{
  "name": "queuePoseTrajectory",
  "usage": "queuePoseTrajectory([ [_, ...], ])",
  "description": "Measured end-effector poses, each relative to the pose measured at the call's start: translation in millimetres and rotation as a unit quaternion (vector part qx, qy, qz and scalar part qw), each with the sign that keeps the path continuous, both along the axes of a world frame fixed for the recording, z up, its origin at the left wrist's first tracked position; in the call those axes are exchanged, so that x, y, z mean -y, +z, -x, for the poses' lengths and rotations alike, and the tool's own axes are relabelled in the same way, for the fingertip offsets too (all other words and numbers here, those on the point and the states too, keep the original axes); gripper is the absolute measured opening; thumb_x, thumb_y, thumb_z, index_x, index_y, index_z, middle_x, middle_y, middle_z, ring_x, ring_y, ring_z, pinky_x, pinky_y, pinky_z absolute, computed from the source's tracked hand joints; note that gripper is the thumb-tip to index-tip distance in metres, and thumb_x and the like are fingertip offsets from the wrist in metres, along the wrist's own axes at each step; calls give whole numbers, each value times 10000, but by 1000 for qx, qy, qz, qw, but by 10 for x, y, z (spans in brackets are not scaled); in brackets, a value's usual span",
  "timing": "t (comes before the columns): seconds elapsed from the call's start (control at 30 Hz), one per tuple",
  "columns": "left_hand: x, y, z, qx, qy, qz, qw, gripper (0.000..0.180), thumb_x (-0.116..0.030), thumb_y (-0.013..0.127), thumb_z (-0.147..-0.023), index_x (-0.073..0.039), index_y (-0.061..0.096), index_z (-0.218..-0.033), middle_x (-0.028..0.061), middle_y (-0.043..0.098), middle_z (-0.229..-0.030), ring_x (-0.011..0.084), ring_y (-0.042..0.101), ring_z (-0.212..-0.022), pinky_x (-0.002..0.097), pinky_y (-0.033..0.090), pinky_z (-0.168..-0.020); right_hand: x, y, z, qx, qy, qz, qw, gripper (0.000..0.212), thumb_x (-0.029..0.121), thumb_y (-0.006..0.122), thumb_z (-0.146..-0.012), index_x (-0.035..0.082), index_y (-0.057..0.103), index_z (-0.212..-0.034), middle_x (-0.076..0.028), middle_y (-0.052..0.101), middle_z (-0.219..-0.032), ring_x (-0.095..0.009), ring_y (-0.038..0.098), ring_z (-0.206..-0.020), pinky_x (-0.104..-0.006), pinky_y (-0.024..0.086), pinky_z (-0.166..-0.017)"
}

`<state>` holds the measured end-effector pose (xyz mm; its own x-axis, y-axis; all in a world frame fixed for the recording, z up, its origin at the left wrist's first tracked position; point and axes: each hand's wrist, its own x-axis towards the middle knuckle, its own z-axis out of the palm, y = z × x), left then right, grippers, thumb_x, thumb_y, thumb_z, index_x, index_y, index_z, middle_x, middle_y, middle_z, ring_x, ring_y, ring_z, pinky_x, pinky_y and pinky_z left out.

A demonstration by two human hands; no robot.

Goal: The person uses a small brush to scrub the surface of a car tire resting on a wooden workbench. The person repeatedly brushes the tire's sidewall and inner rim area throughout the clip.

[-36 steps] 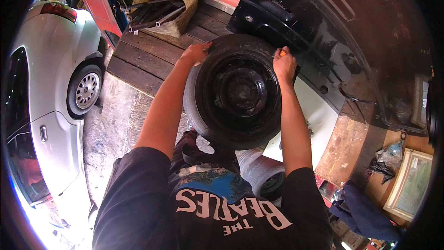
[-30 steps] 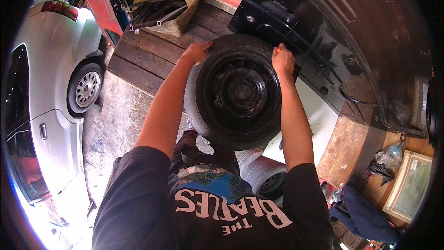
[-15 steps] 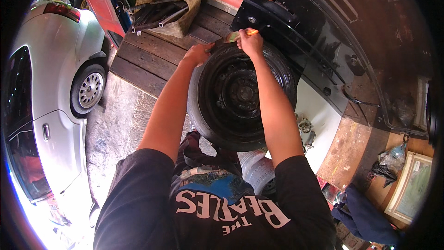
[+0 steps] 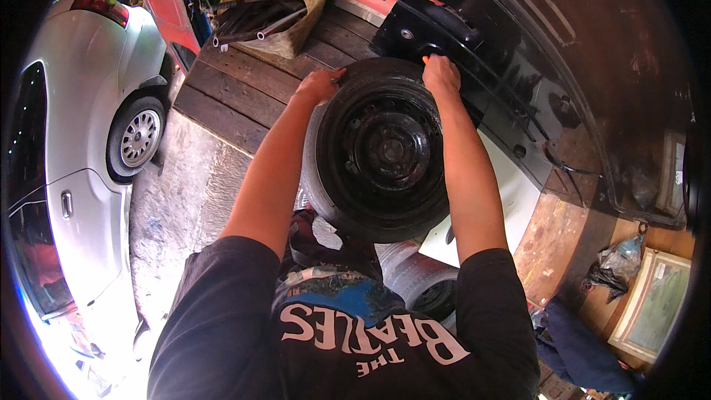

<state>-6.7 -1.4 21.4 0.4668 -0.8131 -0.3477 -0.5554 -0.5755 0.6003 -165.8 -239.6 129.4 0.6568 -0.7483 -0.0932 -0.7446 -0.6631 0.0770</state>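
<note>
In front of me a black tyre (image 4: 374,231) stands on a black steel rim (image 4: 389,150), its surface dark and glossy as if wet. At its upper left edge my left hand (image 4: 320,87) is closed on the tyre, the fingertips hidden over the far side. My right hand (image 4: 442,76) is closed at the upper right edge of the tyre around a paintbrush (image 4: 426,60). Only a bit of the orange handle shows; its bristles are hidden behind the hand and tyre.
A plank bench (image 4: 229,92) carries a cut-open brown container (image 4: 307,11) of metal rods. Large black panels (image 4: 592,52) lean at the right. A silver car (image 4: 96,155) is parked at the left. Another tyre (image 4: 429,281) lies below the wheel, beside a white board (image 4: 496,200).
My right hand has moved with the paintbrush from the top of the tyre to the right and slightly down along its edge. The left hand stays nearly in place on the tyre.
</note>
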Motion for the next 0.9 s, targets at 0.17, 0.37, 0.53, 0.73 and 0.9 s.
queuePoseTrajectory([
  [0.17, -19, -63, -6, 52, -26, 0, 998, 622, -219, 593, -941, -364, 431, -1523, 93, 573, -1444, 337, 561, -1301, 448, 440, -1120, -103, -154, 3, 87, 157, -8, 984, 209, 237, 599, -979, 55, 646, -1069, -217, 711, -1006, -426, 686, -958, -508, 562, -830],
  [0.37, -13, 53, -3, 13, 0, -35, 999, 630, -212, 591, -932, -367, 433, -1521, 119, 582, -1427, 340, 573, -1287, 440, 451, -1108, -675, -310, -175, 247, 307, -69, 917, 180, 203, 657, -922, 41, 600, -975, -213, 680, -900, -444, 672, -866, -528, 545, -757],
  [0.53, -24, -39, -37, 16, -6, 0, 1000, 650, -154, 559, -915, -389, 443, -1511, 119, 593, -1418, 348, 569, -1291, 427, 442, -1118, -1153, -372, 143, 289, 297, -242, 877, 157, 191, 649, -963, 56, 628, -1042, -195, 699, -944, -429, 673, -908, -477, 534, -737],
  [0.73, -41, -160, -187, -25, -15, -14, 999, 701, -53, 484, -871, -392, 484, -1485, 110, 548, -1470, 341, 542, -1327, 416, 429, -1127, -961, -162, 265, 310, 256, -280, 872, 185, 210, 661, -967, 28, 655, -998, -198, 715, -912, -419, 694, -907, -415, 544, -726],
  [0.9, -4, -283, -211, -5, -52, 40, 998, 758, 26, 463, -852, -383, 487, -1488, 129, 553, -1468, 343, 560, -1314, 406, 429, -1112, -771, -226, 129, 265, 283, -106, 916, 261, 217, 650, -960, 74, 626, -1177, -204, 692, -993, -415, 679, -916, -501, 555, -771],
])
